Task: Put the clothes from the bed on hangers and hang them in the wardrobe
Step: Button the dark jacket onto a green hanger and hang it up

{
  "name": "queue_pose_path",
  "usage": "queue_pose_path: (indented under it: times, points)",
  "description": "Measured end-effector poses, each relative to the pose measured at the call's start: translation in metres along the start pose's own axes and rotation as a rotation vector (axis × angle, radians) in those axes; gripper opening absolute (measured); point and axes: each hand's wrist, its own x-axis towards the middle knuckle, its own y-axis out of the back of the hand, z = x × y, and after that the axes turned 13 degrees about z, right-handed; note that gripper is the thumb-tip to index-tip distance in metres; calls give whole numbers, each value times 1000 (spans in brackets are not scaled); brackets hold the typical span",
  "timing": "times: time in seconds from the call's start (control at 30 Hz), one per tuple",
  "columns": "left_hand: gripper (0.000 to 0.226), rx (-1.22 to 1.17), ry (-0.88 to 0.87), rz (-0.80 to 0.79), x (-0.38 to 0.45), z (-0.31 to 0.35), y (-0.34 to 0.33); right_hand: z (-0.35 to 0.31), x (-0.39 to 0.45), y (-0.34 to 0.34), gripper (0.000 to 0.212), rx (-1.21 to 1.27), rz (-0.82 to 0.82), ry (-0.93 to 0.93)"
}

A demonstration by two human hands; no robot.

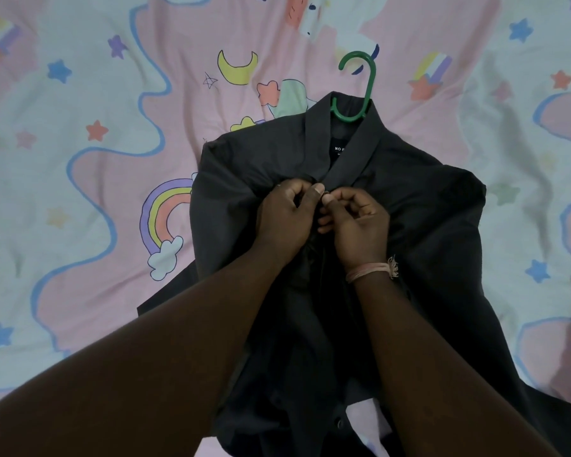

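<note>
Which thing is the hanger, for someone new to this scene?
Start at the dark shirt spread on the patterned bedsheet. Follow its collar away from the two hands. The hanger is the green plastic hook sticking out there, the only solid green thing around.

The dark charcoal collared shirt (409, 225) is woven cloth, matt and smooth, creasing softly where it bunches. A small black label with white lettering (338, 150) is sewn inside its collar. The green hanger hook (365, 80) looks like moulded plastic with a slight sheen. The bed sheet printed with stars, moons and rainbows (80, 127) is thin matt cotton-like cloth, lightly wrinkled. The pale pink wristband (371, 270) on the right wrist is twisted thread, frayed and fuzzy at its end.
</note>
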Motion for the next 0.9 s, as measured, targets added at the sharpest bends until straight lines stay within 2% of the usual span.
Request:
queue_pose_path:
  times: [0.2, 0.37, 0.63, 0.73, 0.8, 0.9]
  points:
    - [33, 89, -34, -59, 4, -5, -2, -4, 5, 3, 9, 19, -62, -83]
    - [23, 202, -162, -40, 0, -6, -2, -8, 11, 5, 7, 27, -84, -129]
    - [22, 56, -87, -32, 5, -11, 0, -8, 8, 0, 5, 10, -4, -153]
    - [36, 50, 15, 54, 3, 0, -2, -14, 7, -1, 13, -25, 34, -143]
    - [52, 70, 49, 133, 4, 7, -3, -18, 6, -1, 26, -13, 46, -145]
    - [62, 231, 39, 189, 2, 19, -3, -22, 7, 5, 39, 2, 14, -195]
